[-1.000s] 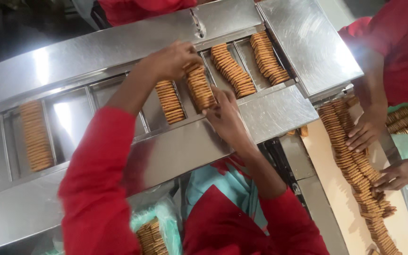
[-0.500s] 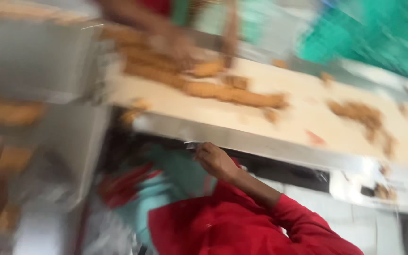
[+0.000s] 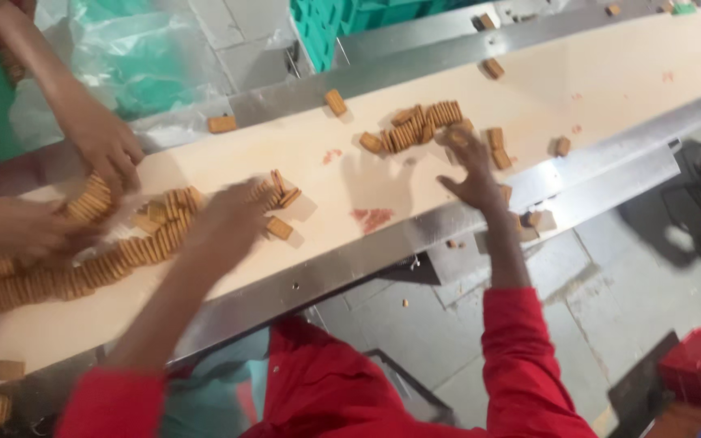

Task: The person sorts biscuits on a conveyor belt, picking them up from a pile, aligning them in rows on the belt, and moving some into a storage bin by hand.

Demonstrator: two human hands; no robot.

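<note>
On the pale conveyor belt [image 3: 610, 73] that runs from near left to far right, the person's left hand [image 3: 225, 223] rests over a loose row of brown biscuits [image 3: 164, 231], fingers curled down onto them; the blur hides whether any are truly pinched. The right hand [image 3: 472, 174] is spread open, fingers splayed, reaching toward a second cluster of biscuits [image 3: 419, 126] lying just beyond it near the middle of the belt. Stray single biscuits dot the belt's far edge and its steel rim [image 3: 350, 251]. At the far left a co-worker's hands [image 3: 103, 142] press on another long stack of biscuits [image 3: 34, 280]. By the look of it the step in hand is gathering scattered biscuits into rows: the right hand would need to close round the cluster and sweep it leftward, keeping the pieces on edge so they do not topple or slip off the rim
</note>
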